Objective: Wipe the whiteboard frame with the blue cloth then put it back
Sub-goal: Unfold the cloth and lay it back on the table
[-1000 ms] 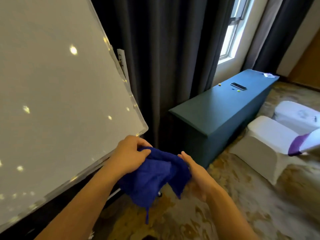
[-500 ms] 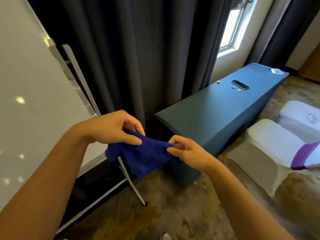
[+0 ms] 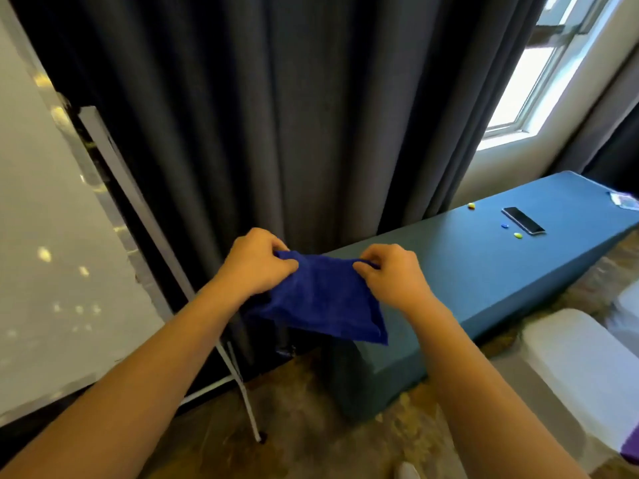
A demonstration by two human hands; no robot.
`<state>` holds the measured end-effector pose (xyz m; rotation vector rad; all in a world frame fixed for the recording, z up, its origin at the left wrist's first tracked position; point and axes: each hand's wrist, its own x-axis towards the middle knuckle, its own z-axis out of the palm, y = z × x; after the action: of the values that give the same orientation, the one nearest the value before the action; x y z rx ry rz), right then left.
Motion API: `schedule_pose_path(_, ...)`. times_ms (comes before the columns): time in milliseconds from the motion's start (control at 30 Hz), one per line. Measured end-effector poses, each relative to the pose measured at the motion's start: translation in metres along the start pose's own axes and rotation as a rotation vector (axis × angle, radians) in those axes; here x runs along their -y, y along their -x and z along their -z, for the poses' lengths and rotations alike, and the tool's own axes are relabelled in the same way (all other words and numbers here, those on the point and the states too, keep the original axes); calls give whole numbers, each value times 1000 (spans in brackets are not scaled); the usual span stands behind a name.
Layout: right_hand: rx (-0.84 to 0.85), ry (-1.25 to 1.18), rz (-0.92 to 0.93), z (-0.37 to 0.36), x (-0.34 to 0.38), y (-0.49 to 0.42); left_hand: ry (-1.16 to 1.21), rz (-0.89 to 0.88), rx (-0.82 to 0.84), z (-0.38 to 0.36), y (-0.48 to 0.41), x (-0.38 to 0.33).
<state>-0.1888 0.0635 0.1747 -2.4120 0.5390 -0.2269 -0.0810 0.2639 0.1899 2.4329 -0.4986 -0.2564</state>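
Observation:
The blue cloth [image 3: 321, 299] is stretched flat between both hands, in the air just before the near end of the teal-covered table [image 3: 484, 271]. My left hand [image 3: 254, 264] pinches its left top corner and my right hand [image 3: 394, 274] pinches the right top corner. The cloth's lower edge hangs loose. The whiteboard [image 3: 52, 254] fills the left side, and its silver frame edge [image 3: 62, 112] runs down its right side, well apart from the cloth.
Dark curtains [image 3: 276, 115] hang behind the hands. A white stand leg [image 3: 242, 385] of the board reaches the floor below my left forearm. On the table lie a phone [image 3: 522, 220] and small coloured magnets [image 3: 517, 235]. White covered chairs [image 3: 581, 368] stand at right.
The view has swung right, away from the whiteboard toward the table. My hands have pulled apart and spread the bunched cloth out flat, carrying it toward the table's near end.

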Motion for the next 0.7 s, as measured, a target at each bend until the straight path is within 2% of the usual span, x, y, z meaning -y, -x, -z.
schedule_pose_path(67,72,-169,55,2,10,-14,54,-96,-117,-25,5,-37)
schedule_pose_path(133,186,-425,13,11,5,-33,199,-110,-157,-44,1,-65)
schedule_pose_path(167,289,-588,-47,18,-1,-43,278,-99,-81,-50,-2,-76)
schedule_pose_path(233,526,-867,-160,32,-17,-65,483,-49,266,-56,-8,-93)
schedule_pose_path(267,626,-932,-162,40,-29,-78,603,3,407,-60,-13,-102)
schedule_pose_path(300,689,-962,-139,46,-40,-89,687,46,452,-62,-17,-107)
schedule_pose_path(333,753,-967,-111,53,-56,-103,722,86,385,-68,-23,-117)
schedule_pose_path(367,808,-954,-77,57,-69,-112,646,94,204,-71,-28,-118)
schedule_pose_path(400,851,-927,-47,58,-79,-119,471,72,-21,-74,-35,-112)
schedule_pose_path(433,908,-881,-14,61,-91,-130,268,49,-162,-80,-42,-110)
schedule_pose_path(467,961,-816,30,65,-102,-139,116,24,-159,-89,-48,-109)
schedule_pose_path(567,1045,-581,188,76,-126,-169,-17,68,143,-132,-63,-113)
schedule_pose_path(633,987,-307,330,80,-135,-186,-60,118,161,-152,-68,-109)
schedule_pose_path(700,844,-24,467,79,-149,-200,-85,145,60,-165,-71,-104)
